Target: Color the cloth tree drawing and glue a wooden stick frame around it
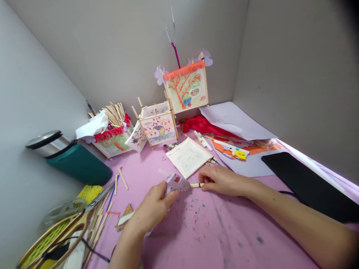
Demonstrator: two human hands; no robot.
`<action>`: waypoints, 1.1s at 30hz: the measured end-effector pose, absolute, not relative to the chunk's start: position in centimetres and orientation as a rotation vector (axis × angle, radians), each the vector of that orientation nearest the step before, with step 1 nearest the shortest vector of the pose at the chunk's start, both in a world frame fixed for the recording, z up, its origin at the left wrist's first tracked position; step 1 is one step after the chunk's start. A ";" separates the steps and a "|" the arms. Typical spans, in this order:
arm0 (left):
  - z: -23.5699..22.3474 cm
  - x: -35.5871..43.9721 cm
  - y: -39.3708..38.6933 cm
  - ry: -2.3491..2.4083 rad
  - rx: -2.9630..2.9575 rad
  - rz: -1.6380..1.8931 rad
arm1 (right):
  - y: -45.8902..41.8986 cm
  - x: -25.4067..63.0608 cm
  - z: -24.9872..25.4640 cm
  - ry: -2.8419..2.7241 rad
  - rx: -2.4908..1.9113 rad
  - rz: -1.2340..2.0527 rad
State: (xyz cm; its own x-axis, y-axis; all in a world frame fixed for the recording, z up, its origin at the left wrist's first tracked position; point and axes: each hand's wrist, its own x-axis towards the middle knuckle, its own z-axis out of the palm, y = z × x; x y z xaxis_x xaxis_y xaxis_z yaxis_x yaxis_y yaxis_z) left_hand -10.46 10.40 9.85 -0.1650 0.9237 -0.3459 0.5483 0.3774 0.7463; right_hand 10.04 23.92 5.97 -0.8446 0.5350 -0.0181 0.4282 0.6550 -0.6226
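Observation:
My left hand (154, 209) is wrapped round the handle of a pale purple hot glue gun (176, 182), whose nozzle points right. Between the finger and thumb of my right hand (221, 181) is a short wooden stick (195, 185) with a dark mark on it. The glue gun's nozzle meets, or comes very near, the stick's left end; I cannot tell which. Just behind both hands lies a square white panel (188, 157) framed with sticks, a faint drawing on it.
A hanging painted lantern (186, 87) and a moon-painted box lantern (158, 129) are at the back. On the left are a teal bottle (78, 164), scissors (99, 198) and loose sticks (97, 228). A black tablet-like slab (305, 183) lies right, on the pink cloth (224, 239).

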 end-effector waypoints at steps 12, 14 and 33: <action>9.3 -9.2 10.9 1.870 1.480 0.637 | 23.9 9.9 6.0 -2.708 -0.801 0.974; 9.3 -9.3 10.9 1.866 1.462 0.639 | 23.9 9.9 6.2 -2.703 -0.806 0.980; 10.1 -13.0 9.2 1.864 1.148 0.676 | 23.7 10.0 6.5 -2.720 -0.804 0.977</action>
